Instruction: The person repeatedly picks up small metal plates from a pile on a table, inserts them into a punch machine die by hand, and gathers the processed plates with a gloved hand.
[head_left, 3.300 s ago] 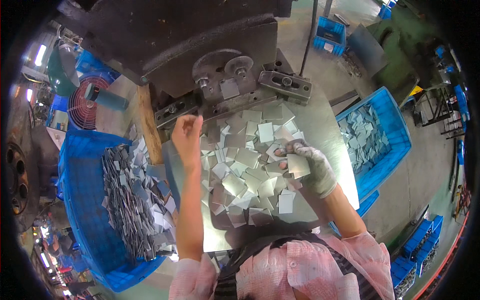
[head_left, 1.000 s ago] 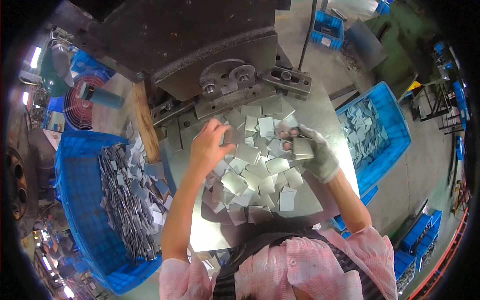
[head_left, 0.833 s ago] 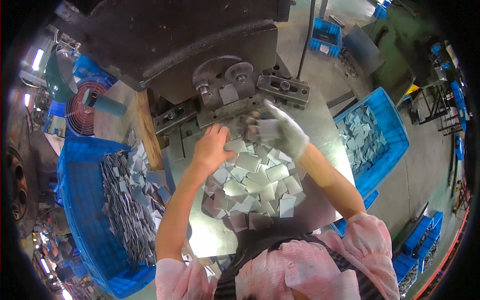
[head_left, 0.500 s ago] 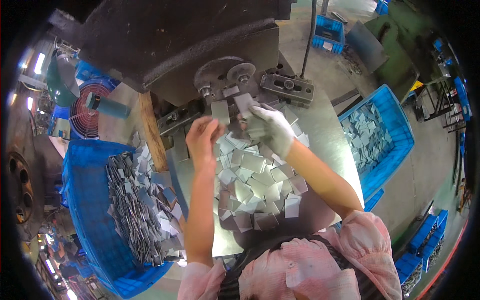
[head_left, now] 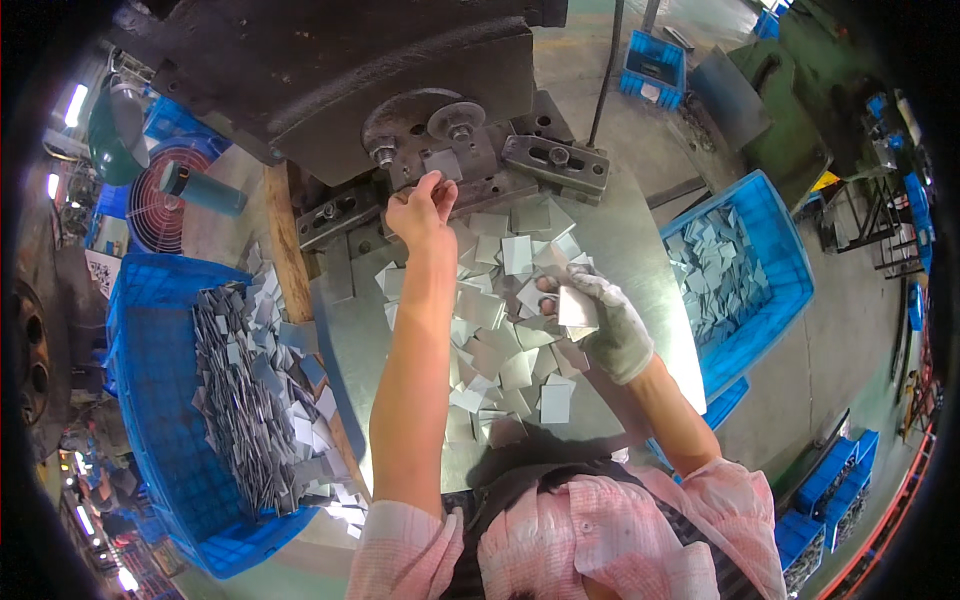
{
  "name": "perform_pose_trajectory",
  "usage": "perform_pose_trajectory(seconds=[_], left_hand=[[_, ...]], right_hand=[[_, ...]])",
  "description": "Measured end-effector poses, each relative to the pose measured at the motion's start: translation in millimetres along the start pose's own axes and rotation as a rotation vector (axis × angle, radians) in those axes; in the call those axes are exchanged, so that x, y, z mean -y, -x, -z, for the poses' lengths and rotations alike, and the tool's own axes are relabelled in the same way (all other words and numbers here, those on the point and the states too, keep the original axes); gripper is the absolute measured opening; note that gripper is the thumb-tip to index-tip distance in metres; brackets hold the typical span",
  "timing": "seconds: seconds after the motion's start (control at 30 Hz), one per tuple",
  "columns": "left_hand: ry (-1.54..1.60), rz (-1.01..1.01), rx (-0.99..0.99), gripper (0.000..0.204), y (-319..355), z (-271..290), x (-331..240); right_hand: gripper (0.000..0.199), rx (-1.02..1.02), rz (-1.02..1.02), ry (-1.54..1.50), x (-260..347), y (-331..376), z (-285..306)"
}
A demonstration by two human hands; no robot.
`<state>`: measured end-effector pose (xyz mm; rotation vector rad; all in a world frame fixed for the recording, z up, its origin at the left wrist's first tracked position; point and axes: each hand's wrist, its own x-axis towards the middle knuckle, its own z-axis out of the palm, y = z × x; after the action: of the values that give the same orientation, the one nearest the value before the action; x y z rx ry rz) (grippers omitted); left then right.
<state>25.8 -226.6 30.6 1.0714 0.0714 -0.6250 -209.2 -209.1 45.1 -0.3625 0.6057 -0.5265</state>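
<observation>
My bare left hand (head_left: 423,212) reaches up to the press, its fingers pinched at the lower edge of a small grey metal plate (head_left: 443,163) at the die. Part of that plate's edge is covered by the fingertips. On the right, my right hand (head_left: 618,335), in a whitish work glove with bare fingertips showing, grips a square metal plate (head_left: 577,308). It hovers over the right side of a loose pile of similar metal plates (head_left: 517,368) spread on the steel table (head_left: 625,265).
The dark press (head_left: 400,85) with clamp bars (head_left: 556,165) stands directly ahead. A big blue crate (head_left: 160,400) of plates is at left beside a wooden bar (head_left: 287,245). Another blue crate (head_left: 785,300) holds plates at right. A fan (head_left: 165,205) stands far left.
My right hand has drawn back from the die, down and right over the pile, with a plate. My left hand has moved up to the die. The view has shifted slightly.
</observation>
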Motion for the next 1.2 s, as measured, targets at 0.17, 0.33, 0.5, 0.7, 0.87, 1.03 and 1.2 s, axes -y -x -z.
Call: perform_pose_trajectory(seconds=[0.17, 0.33, 0.5, 0.7, 0.87, 1.03, 1.2], left_hand=[[-0.152, 0.187, 0.019, 0.025, 5.4, 7.2, -15.8], [-0.481, -0.112, 0.217, 0.023, 40.1, 50.1, -38.4], [-1.389, -0.633, 0.901, 0.041, 77.3, 85.8, -50.6], [-1.674, -0.920, 1.033, 0.042, 79.1, 84.3, -52.1], [-1.682, -1.028, 0.963, 0.033, 84.3, 82.5, -58.9], [-1.408, -0.249, 0.737, 0.017, 75.7, 99.8, -57.8], [-0.755, 0.031, 0.430, 0.014, 57.1, 80.0, -59.6]], right_hand=[[0.016, 0.130, -0.075, -0.086, -1.2, -2.1, 5.4], [0.018, 0.020, -0.049, -0.133, 8.1, -3.3, 19.1], [0.018, 0.046, -0.053, -0.196, 4.6, -11.4, 26.3], [0.018, 0.069, -0.094, -0.064, 7.9, -31.0, -6.8], [0.029, 0.015, -0.157, -0.019, 8.7, -98.9, -46.1], [0.037, -0.050, -0.010, 0.255, -2.9, -143.5, -79.2], [0.037, 0.003, -0.013, 0.217, 0.4, -99.9, -44.8]])
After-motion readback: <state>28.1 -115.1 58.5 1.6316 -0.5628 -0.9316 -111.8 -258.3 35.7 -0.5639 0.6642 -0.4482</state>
